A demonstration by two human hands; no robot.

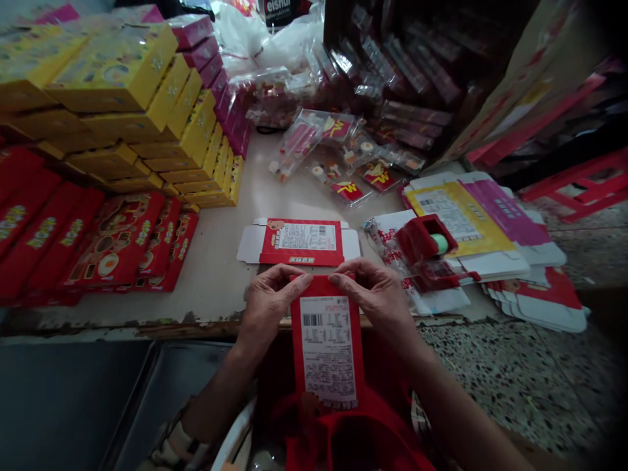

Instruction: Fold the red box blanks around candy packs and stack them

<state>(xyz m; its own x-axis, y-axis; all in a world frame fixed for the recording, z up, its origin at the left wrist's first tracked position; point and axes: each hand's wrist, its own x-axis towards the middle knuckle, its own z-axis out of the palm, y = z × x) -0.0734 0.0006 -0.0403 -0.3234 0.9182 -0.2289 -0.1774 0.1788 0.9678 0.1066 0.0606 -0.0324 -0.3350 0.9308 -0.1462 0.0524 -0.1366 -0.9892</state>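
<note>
Red carton (pixel 328 347) — white label (pixel 328 363) barcoded, print too small — is pinched by left hand (pixel 269 297) and right hand (pixel 375 294) at the worktop's front edge (pixel 206 327).

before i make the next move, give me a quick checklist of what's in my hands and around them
1. Left grip on the held red carton: ok, at its top edge.
2. Right grip on the same edge: ok.
3. Held carton's top flap tucked: cannot tell, fingers cover it.
4. Carton on the table closed: not ok, white end flaps spread.
5. Red tape dispenser near right grip: ok.
</note>
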